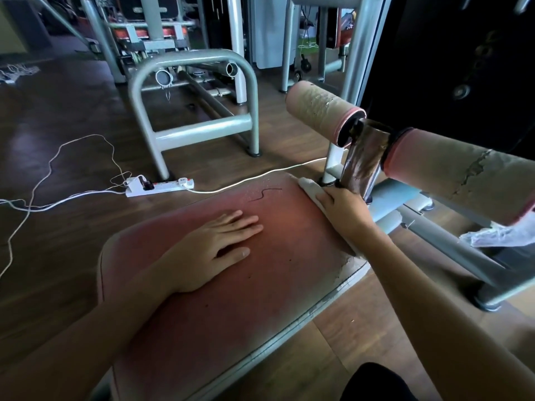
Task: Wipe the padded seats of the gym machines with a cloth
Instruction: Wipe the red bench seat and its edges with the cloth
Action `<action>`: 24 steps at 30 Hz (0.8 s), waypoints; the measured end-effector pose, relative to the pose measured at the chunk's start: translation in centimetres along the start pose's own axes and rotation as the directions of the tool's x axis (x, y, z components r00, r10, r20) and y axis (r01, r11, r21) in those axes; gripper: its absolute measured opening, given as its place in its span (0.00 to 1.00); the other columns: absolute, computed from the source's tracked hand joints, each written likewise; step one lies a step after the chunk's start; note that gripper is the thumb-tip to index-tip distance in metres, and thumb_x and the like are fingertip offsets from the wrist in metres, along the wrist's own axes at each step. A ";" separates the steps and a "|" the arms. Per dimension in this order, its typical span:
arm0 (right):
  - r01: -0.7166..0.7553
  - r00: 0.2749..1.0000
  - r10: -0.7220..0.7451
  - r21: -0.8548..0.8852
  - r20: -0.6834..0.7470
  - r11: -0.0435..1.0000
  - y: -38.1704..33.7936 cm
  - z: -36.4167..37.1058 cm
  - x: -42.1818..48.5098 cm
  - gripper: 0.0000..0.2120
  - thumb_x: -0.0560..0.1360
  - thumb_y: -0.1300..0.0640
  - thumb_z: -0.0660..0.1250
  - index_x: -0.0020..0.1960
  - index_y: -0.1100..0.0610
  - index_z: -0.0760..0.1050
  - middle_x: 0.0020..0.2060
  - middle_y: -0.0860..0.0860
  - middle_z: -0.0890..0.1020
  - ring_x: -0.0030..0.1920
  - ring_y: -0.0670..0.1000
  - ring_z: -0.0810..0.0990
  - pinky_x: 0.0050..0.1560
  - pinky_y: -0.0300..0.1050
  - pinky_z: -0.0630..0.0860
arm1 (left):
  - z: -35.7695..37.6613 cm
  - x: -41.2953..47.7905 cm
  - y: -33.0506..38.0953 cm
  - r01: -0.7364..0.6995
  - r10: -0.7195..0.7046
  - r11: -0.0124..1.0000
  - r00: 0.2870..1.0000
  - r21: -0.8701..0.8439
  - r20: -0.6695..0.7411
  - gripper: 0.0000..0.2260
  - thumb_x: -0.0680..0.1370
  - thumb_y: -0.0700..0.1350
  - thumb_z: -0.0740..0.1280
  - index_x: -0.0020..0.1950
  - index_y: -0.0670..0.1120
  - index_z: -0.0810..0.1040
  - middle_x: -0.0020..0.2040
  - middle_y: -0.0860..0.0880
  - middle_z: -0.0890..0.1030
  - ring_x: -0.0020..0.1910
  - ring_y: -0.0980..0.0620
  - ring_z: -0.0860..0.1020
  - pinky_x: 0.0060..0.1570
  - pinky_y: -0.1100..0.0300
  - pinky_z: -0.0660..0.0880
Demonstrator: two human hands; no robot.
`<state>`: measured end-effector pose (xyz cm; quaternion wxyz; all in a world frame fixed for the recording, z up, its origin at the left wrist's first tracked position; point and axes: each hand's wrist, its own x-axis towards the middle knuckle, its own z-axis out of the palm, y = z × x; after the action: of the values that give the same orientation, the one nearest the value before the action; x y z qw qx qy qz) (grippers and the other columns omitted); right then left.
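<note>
A worn reddish padded seat [231,299] fills the middle of the head view, its covering peeling at the right edge. My left hand [220,247] lies flat on the seat's middle, fingers straight. My right hand [341,206] presses a white cloth [308,186] against the seat's far right edge, beside the metal post. The cloth shows past my fingertips and runs under my palm and wrist. Small droplets and a dark thread [265,193] lie on the pad near the far edge.
Two cracked pink roller pads [321,111] [463,175] hang on a post to the right. A white power strip [159,188] with cables lies on the wooden floor left of the seat. A grey tubular frame [199,128] stands beyond it.
</note>
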<state>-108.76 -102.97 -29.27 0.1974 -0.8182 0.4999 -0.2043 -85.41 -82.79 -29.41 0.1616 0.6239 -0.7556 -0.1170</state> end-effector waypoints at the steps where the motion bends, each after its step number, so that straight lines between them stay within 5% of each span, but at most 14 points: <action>1: 0.018 0.999 -0.018 -0.003 -0.030 1.000 0.5 -0.3 -1.3 0.16 0.83 0.47 0.58 0.55 0.55 0.80 0.50 0.59 0.83 0.50 0.62 0.78 0.46 0.48 0.69 | 0.0 0.0 0.0 -0.003 0.003 1.000 1.000 0.003 -0.002 0.22 0.84 0.58 0.56 0.78 0.65 0.60 0.79 0.68 0.57 0.80 0.66 0.47 0.80 0.56 0.49; 5: 0.056 0.995 -0.058 -0.018 -0.081 0.998 1.9 -0.8 -3.7 0.14 0.83 0.49 0.59 0.59 0.55 0.79 0.51 0.59 0.83 0.50 0.63 0.78 0.48 0.52 0.72 | 0.0 0.0 -0.1 -0.005 0.005 1.000 1.000 -0.010 -0.009 0.22 0.84 0.59 0.55 0.79 0.65 0.60 0.79 0.68 0.56 0.80 0.65 0.47 0.80 0.55 0.50; 12: 0.026 0.996 -0.024 0.022 -0.083 0.999 0.6 0.4 -0.5 0.17 0.84 0.50 0.57 0.50 0.59 0.80 0.45 0.60 0.83 0.44 0.62 0.78 0.45 0.52 0.72 | 0.1 0.1 0.1 -0.008 0.004 0.998 0.997 -0.056 -0.075 0.21 0.83 0.58 0.60 0.77 0.62 0.65 0.78 0.66 0.61 0.79 0.66 0.51 0.79 0.63 0.49; 15: 0.016 0.996 -0.013 0.033 -0.090 0.999 0.5 0.4 -0.7 0.18 0.84 0.50 0.57 0.50 0.60 0.80 0.44 0.60 0.83 0.43 0.61 0.77 0.43 0.50 0.69 | 0.3 -0.3 0.0 0.032 -0.051 0.996 0.973 -0.087 -0.225 0.18 0.81 0.57 0.64 0.70 0.57 0.77 0.72 0.64 0.72 0.75 0.67 0.62 0.76 0.61 0.60; 19: 0.000 0.999 0.001 0.006 -0.032 1.000 -1.0 1.2 2.0 0.19 0.84 0.50 0.56 0.49 0.60 0.80 0.48 0.62 0.84 0.47 0.64 0.79 0.45 0.51 0.71 | 0.7 -0.9 -0.5 0.091 -0.099 0.995 0.848 -0.042 -0.520 0.11 0.76 0.54 0.65 0.49 0.53 0.86 0.54 0.60 0.85 0.60 0.66 0.79 0.60 0.55 0.77; 21: 0.009 1.000 -0.009 -0.033 0.015 0.999 -2.3 1.9 4.2 0.19 0.84 0.50 0.56 0.50 0.59 0.81 0.49 0.63 0.83 0.51 0.65 0.80 0.47 0.52 0.71 | 0.2 -1.3 -1.0 0.066 -0.101 0.994 0.872 -0.090 -0.478 0.11 0.76 0.54 0.66 0.51 0.53 0.86 0.56 0.61 0.84 0.62 0.67 0.78 0.63 0.57 0.75; 24: 0.014 0.994 -0.010 -0.038 0.110 0.999 -3.7 3.1 7.8 0.19 0.83 0.48 0.57 0.53 0.58 0.81 0.51 0.62 0.83 0.54 0.64 0.80 0.49 0.50 0.70 | -0.6 -2.2 -2.0 0.031 -0.045 0.994 0.989 -0.103 -0.142 0.22 0.79 0.58 0.63 0.73 0.58 0.74 0.73 0.66 0.70 0.75 0.67 0.62 0.75 0.64 0.60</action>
<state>-101.13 -108.05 -28.84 0.2074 -0.8349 0.4872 -0.1502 -82.95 -80.99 -29.81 0.2449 0.6361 -0.7230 -0.1125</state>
